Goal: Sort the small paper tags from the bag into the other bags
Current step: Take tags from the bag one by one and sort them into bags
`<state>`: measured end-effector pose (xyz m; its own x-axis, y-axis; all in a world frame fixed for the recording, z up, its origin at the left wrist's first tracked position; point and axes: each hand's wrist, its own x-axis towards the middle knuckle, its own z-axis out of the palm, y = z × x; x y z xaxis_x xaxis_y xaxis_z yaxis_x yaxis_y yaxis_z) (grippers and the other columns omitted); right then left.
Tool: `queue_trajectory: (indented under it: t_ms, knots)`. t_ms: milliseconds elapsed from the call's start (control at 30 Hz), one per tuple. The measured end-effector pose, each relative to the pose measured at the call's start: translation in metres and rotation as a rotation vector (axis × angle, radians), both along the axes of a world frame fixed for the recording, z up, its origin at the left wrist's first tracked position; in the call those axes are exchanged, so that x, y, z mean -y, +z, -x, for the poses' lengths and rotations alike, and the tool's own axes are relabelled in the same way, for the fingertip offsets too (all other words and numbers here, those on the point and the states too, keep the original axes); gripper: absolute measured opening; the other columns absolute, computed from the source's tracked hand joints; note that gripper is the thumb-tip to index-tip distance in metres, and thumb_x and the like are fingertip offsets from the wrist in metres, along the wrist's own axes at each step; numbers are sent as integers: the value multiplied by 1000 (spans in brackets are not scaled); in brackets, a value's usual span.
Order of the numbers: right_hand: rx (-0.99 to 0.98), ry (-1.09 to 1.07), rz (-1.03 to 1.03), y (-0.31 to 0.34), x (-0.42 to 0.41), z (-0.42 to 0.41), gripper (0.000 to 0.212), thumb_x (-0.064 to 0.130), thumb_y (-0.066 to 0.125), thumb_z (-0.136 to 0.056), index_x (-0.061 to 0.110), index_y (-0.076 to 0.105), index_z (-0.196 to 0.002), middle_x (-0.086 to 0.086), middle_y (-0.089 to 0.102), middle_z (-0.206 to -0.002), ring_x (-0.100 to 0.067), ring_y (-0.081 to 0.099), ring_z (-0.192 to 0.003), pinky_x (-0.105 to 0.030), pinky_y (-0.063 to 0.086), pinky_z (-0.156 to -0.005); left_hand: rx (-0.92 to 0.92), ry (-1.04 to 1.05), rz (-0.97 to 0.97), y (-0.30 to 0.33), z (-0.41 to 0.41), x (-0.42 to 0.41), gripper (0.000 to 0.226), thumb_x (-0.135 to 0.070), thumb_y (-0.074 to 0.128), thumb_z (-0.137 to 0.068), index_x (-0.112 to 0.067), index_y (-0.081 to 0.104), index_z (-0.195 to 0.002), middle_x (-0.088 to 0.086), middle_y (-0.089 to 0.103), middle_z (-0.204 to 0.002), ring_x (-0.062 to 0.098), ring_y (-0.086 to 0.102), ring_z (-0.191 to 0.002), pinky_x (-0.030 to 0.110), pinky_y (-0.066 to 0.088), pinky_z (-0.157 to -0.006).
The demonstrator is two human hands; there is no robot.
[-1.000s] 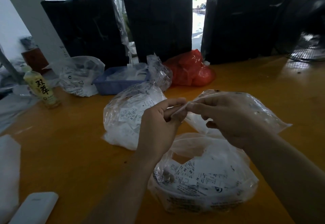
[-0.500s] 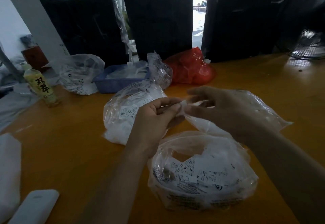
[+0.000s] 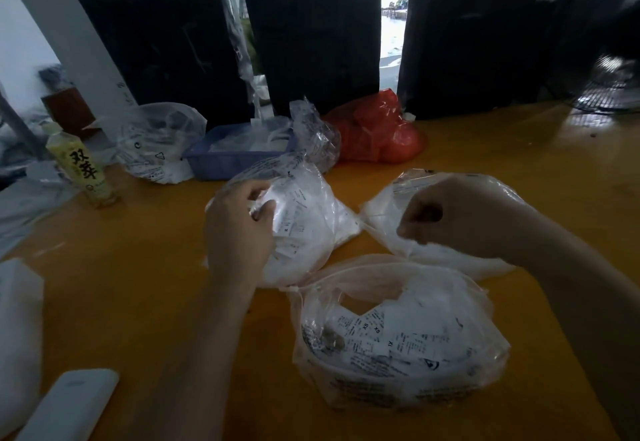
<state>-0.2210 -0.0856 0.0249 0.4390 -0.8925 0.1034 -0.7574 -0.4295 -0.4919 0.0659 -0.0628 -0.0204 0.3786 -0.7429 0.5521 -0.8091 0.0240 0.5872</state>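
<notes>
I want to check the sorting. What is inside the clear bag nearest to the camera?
The nearest bag holds a heap of small white printed paper tags; some read XS. What lies under that heap is covered.

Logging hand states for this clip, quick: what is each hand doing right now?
Left hand: fingers curled, gripping the left clear bag.
Right hand: fingers curled over the right clear bag; contents cannot be told.

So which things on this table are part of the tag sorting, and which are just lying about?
In use:
near bag of tags
left clear bag
right clear bag
left hand
right hand

Lying about:
drink bottle
blue tray
red bag
white device
</notes>
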Motion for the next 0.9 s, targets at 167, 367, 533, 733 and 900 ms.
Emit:
queue_trajectory:
  t_ms: [167,367,533,733,900]
  knots:
    - [-435,58,-83,-22,12,-3,24,45,68,-94,27,73,-78,9,72,-71,-7,68,-64,-25,58,-67,407,177,-347,-17,-8,4,23,-32,66,-99,-35,74,-120,3,55,-140,31,41,-130,48,39,-104]
    - [-649,-235,140,-57,33,17,12,12,62,-92,17,59,-82,1,59,-73,-13,57,-63,-26,42,-51,373,-49,-462,-16,-2,10,42,-26,41,-109,-31,54,-148,0,60,-147,29,50,-134,50,39,-109]
    - [-634,-251,106,-64,35,12,11,7,59,-89,17,63,-85,0,59,-74,-17,60,-65,-32,56,-62,309,-151,-446,-9,9,7,50,-15,39,-107,-34,47,-153,-11,36,-166,22,24,-155,53,17,-124]
    - [-564,-289,137,-39,30,12,23,26,63,-98,15,70,-79,3,62,-66,-10,59,-58,-25,44,-51,79,-213,-98,5,25,-4,38,-5,47,-102,-25,72,-123,-7,66,-137,16,46,-139,49,33,-119]
    - [-358,-255,147,-8,22,17,44,30,57,-103,7,67,-66,-5,59,-59,-14,49,-52,-28,43,-58,-28,-280,20,13,37,-10,39,-2,47,-102,-26,74,-115,-17,68,-113,6,59,-115,38,48,-106]
